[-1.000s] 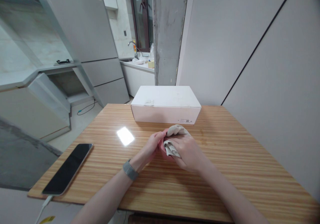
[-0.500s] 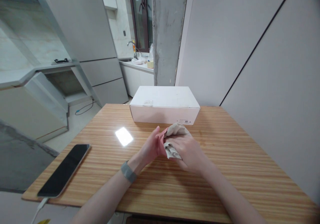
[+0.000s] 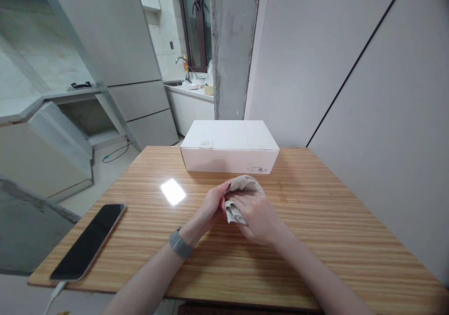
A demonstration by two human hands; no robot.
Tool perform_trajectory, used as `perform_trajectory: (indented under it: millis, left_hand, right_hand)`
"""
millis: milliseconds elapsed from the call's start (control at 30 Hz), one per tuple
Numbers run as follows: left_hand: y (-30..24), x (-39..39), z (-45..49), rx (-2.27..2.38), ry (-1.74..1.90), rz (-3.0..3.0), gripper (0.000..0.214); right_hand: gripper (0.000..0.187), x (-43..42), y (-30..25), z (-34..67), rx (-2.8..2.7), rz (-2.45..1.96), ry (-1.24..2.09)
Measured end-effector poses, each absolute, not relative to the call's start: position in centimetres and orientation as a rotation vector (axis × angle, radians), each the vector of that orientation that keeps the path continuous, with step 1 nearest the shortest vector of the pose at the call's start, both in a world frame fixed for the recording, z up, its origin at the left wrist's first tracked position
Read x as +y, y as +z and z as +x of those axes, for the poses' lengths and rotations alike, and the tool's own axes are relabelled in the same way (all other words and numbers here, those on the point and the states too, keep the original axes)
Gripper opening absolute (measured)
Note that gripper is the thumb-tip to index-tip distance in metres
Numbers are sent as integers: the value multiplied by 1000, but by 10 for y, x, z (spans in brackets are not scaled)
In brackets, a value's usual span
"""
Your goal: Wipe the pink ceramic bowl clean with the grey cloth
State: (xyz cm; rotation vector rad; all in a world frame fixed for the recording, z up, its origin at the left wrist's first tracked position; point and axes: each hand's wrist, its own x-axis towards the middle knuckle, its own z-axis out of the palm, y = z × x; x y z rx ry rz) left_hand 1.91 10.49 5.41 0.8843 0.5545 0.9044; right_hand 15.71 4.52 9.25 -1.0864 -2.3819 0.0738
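Note:
Above the wooden table, my left hand (image 3: 209,207) is closed around a small pink object (image 3: 222,204). Only a sliver of it shows between the palm and the cloth, so I cannot make out its kind. A beige cloth (image 3: 247,183) is bunched in my right hand (image 3: 258,216), whose fingers are bent into the folds and pressed against the pink object. One end of the cloth sticks out below the right fingers. The right fingertips are hidden by the cloth and the left hand. A grey band (image 3: 180,243) is on my left wrist.
A white closed box (image 3: 229,160) sits on the table (image 3: 333,240) just beyond my hands. At the left lies a black-screened phone (image 3: 89,242) with a white cable (image 3: 56,294) plugged in. A white wall (image 3: 379,132) stands along the right.
Both hands have shifted slightly left with the cloth and the pink object. Less of the pink object shows now, as the left fingers and the cloth cover more of it.

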Motion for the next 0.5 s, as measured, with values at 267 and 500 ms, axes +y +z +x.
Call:
perform_trajectory:
  millis: [267, 500]
  left_hand:
    - [70, 89, 25, 455, 904, 611, 40]
    - [67, 101, 14, 473, 811, 630, 39]
  right_hand:
    - [35, 50, 93, 159, -2341, -1215, -57]
    - [34, 44, 98, 155, -2439, -1232, -17]
